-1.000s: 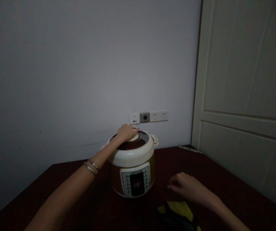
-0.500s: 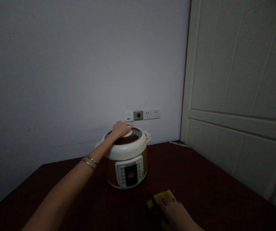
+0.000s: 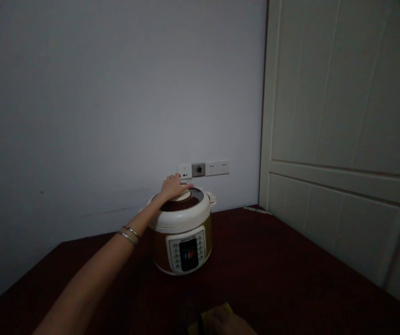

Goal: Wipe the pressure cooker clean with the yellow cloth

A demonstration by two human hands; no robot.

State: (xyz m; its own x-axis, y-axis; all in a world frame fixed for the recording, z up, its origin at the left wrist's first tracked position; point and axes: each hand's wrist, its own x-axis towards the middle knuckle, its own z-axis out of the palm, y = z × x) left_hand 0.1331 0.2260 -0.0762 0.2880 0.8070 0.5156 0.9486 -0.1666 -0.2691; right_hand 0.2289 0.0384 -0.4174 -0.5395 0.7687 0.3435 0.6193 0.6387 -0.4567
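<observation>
A white and gold electric pressure cooker [image 3: 182, 223] with a brown lid top stands on the dark red table [image 3: 276, 260]. My left hand [image 3: 173, 186] is on top of it, fingers closed over the lid's knob, with the thumb pointing right. Two bracelets circle that wrist. At the bottom edge of the view my right hand [image 3: 226, 322], dim and partly cut off, grips a yellow cloth [image 3: 228, 307] with a dark band. The cloth is low at the table, in front of the cooker.
Behind the cooker, a pale wall carries a row of sockets and switches [image 3: 217, 167]. A thin printed strip [image 3: 256, 210] lies at the table's far right corner. White door panels [image 3: 339, 139] rise along the right side.
My right hand has moved down and left with the yellow cloth, nearer the bottom edge. My left hand stays on the lid. The view has shifted slightly.
</observation>
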